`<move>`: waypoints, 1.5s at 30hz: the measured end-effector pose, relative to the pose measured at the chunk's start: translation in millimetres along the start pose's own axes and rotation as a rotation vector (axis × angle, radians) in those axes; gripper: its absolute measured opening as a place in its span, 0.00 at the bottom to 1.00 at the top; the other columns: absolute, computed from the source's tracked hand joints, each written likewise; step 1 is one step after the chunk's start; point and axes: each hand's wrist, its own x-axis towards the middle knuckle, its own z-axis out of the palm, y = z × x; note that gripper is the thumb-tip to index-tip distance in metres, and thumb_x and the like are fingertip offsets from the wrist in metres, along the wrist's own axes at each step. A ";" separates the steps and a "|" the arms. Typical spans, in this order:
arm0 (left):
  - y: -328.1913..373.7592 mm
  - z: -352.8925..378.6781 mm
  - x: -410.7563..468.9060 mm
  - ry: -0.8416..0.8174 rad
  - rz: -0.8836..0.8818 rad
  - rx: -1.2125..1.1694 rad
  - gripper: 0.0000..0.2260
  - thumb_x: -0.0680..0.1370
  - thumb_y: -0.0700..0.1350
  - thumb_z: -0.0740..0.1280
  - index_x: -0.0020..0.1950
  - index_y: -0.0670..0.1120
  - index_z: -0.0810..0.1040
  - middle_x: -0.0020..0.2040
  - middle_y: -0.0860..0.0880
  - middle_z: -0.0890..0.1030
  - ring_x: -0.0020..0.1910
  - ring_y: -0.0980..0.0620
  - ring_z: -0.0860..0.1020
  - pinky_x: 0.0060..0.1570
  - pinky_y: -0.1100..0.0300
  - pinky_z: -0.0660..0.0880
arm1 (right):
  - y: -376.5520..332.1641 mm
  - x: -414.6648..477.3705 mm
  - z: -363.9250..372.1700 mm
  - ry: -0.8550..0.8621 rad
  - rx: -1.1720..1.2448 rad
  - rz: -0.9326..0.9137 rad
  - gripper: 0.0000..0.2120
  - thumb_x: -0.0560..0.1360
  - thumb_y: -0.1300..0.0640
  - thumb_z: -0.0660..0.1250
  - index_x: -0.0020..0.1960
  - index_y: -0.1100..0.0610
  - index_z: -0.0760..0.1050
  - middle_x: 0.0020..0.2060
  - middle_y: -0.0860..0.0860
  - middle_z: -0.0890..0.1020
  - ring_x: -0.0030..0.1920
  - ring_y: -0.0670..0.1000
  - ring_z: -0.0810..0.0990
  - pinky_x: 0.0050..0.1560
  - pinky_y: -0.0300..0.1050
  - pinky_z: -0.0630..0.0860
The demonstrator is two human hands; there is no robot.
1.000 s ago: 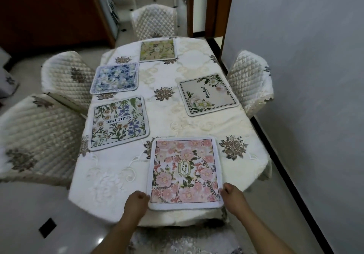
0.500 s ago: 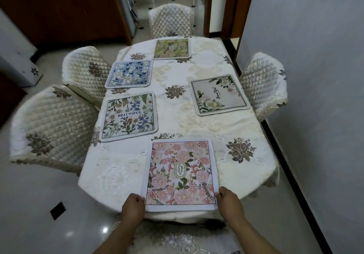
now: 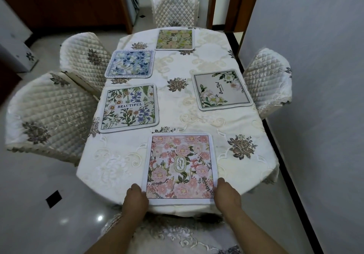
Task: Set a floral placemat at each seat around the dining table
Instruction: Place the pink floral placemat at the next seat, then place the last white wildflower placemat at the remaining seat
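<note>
A pink floral placemat (image 3: 180, 167) lies flat at the near end of the oval table (image 3: 177, 104), which is draped in a cream embroidered cloth. My left hand (image 3: 136, 199) grips its near left corner and my right hand (image 3: 226, 194) grips its near right corner. On the left side lie a "BEAUTIFUL" wildflower placemat (image 3: 129, 108) and a blue floral placemat (image 3: 131, 63). A yellow-green placemat (image 3: 175, 39) sits at the far end. A white "Beautiful" placemat (image 3: 223, 89) lies on the right side.
Quilted cream chairs stand around the table: two on the left (image 3: 49, 114) (image 3: 84, 57), one at the far end (image 3: 175, 7), one on the right (image 3: 269, 78), and one under my arms (image 3: 173, 236). A grey wall (image 3: 315, 76) runs close along the right. A dark wooden cabinet (image 3: 69, 3) stands at the back left.
The pink placemat has slid a little toward the table's near edge with both hands on its corners. My view has shifted, so the table sits further right in the frame.
</note>
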 end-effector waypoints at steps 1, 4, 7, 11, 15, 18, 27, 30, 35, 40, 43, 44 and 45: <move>2.5 -1.3 -1.4 0.029 0.052 0.067 0.04 0.76 0.39 0.63 0.45 0.42 0.68 0.45 0.40 0.76 0.45 0.37 0.77 0.42 0.50 0.72 | -4.0 -1.6 -2.3 0.034 -0.068 -0.037 0.08 0.77 0.60 0.58 0.56 0.57 0.70 0.51 0.55 0.80 0.51 0.57 0.81 0.45 0.48 0.75; 11.9 -3.1 -3.5 0.042 0.296 0.286 0.07 0.69 0.37 0.70 0.44 0.40 0.75 0.40 0.40 0.78 0.38 0.37 0.77 0.35 0.49 0.75 | -13.7 -5.7 -5.5 0.134 -0.232 -0.206 0.14 0.62 0.67 0.71 0.46 0.58 0.76 0.41 0.56 0.80 0.40 0.58 0.80 0.37 0.49 0.76; 21.0 -4.8 5.1 0.036 0.488 0.382 0.13 0.66 0.39 0.72 0.50 0.39 0.79 0.43 0.39 0.80 0.40 0.38 0.78 0.37 0.49 0.77 | -19.1 -5.7 -4.3 0.186 -0.292 -0.364 0.18 0.54 0.69 0.73 0.42 0.58 0.78 0.38 0.55 0.80 0.38 0.58 0.80 0.33 0.49 0.76; 39.3 -8.7 24.5 0.005 0.608 0.434 0.17 0.71 0.42 0.70 0.58 0.39 0.77 0.54 0.39 0.80 0.50 0.37 0.78 0.46 0.49 0.78 | -24.2 6.6 -6.3 0.156 -0.287 -0.409 0.17 0.60 0.66 0.72 0.48 0.60 0.78 0.44 0.56 0.81 0.45 0.58 0.81 0.40 0.51 0.78; 47.0 -3.9 34.8 0.009 0.731 0.659 0.15 0.74 0.38 0.65 0.58 0.33 0.78 0.57 0.35 0.79 0.58 0.35 0.77 0.55 0.47 0.79 | -25.1 17.8 -2.1 0.099 -0.259 -0.405 0.21 0.61 0.67 0.70 0.55 0.62 0.75 0.52 0.58 0.79 0.54 0.60 0.78 0.49 0.50 0.78; 42.7 1.1 35.7 -0.022 0.730 0.691 0.16 0.70 0.38 0.71 0.55 0.32 0.80 0.57 0.32 0.79 0.61 0.34 0.77 0.59 0.47 0.77 | -24.1 19.0 0.6 0.098 -0.246 -0.409 0.23 0.56 0.66 0.75 0.50 0.62 0.77 0.47 0.57 0.81 0.50 0.58 0.80 0.44 0.47 0.79; 39.6 -11.3 42.5 -0.126 0.624 0.452 0.25 0.73 0.46 0.67 0.68 0.39 0.70 0.68 0.39 0.71 0.68 0.40 0.70 0.63 0.52 0.73 | -35.5 17.8 -0.7 0.011 -0.311 -0.344 0.21 0.65 0.65 0.68 0.58 0.62 0.74 0.54 0.59 0.78 0.56 0.61 0.77 0.47 0.51 0.78; 26.4 -39.5 52.6 -0.109 0.541 0.439 0.24 0.75 0.50 0.63 0.69 0.45 0.68 0.68 0.43 0.70 0.66 0.42 0.68 0.62 0.50 0.70 | -67.3 14.5 -10.9 0.019 -0.341 -0.277 0.18 0.73 0.61 0.61 0.62 0.58 0.71 0.59 0.57 0.74 0.59 0.58 0.73 0.54 0.50 0.73; -20.3 -135.7 103.2 -0.006 0.601 0.517 0.18 0.76 0.54 0.61 0.63 0.47 0.70 0.61 0.45 0.75 0.60 0.43 0.71 0.58 0.49 0.67 | -171.9 11.9 -21.1 0.108 -0.347 -0.322 0.14 0.74 0.58 0.62 0.59 0.57 0.72 0.57 0.57 0.76 0.57 0.59 0.74 0.55 0.52 0.71; -86.9 -249.0 153.5 0.015 0.598 0.461 0.20 0.77 0.55 0.62 0.66 0.47 0.68 0.63 0.43 0.73 0.61 0.40 0.71 0.57 0.46 0.70 | -305.3 -4.6 -27.4 0.238 -0.375 -0.333 0.13 0.75 0.57 0.60 0.58 0.58 0.72 0.56 0.58 0.76 0.56 0.60 0.74 0.53 0.52 0.71; -121.9 -306.5 169.0 0.042 0.577 0.396 0.22 0.75 0.52 0.63 0.67 0.47 0.67 0.64 0.42 0.72 0.61 0.39 0.72 0.57 0.47 0.71 | -367.2 -16.4 -29.0 0.299 -0.404 -0.362 0.11 0.76 0.55 0.60 0.57 0.57 0.72 0.56 0.57 0.76 0.57 0.59 0.74 0.54 0.51 0.71; -132.0 -321.6 174.5 0.055 0.579 0.389 0.21 0.75 0.50 0.62 0.66 0.47 0.68 0.62 0.42 0.73 0.61 0.39 0.72 0.57 0.48 0.71 | -384.5 -19.2 -28.5 0.314 -0.418 -0.372 0.11 0.76 0.54 0.59 0.57 0.57 0.72 0.56 0.57 0.76 0.56 0.59 0.74 0.54 0.51 0.71; -140.2 -333.9 180.3 0.063 0.586 0.384 0.20 0.75 0.49 0.62 0.66 0.47 0.68 0.61 0.41 0.73 0.60 0.39 0.72 0.57 0.48 0.71 | -399.3 -21.0 -28.2 0.321 -0.430 -0.379 0.12 0.77 0.54 0.59 0.57 0.57 0.72 0.56 0.57 0.76 0.57 0.59 0.74 0.54 0.51 0.71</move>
